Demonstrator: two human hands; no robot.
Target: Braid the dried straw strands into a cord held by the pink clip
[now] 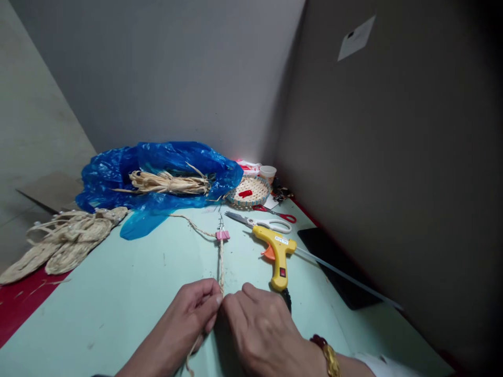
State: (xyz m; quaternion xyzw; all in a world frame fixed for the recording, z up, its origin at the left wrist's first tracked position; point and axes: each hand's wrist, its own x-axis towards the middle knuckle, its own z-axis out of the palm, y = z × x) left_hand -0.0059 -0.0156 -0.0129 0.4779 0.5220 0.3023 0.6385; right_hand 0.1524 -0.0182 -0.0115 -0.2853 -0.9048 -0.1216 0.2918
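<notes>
left hand [194, 306]: pinching thin tan straw-like cord [221, 262]
right hand [261, 322]: curled alongside, can't tell grasp
yellow plastic glue gun [280, 254]: beyond grip, rightward

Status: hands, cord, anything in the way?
Left hand pinching braided cord; right hand alongside, grip hidden. Pink clip on cord ahead. Yellow glue gun right, off cord.
</notes>
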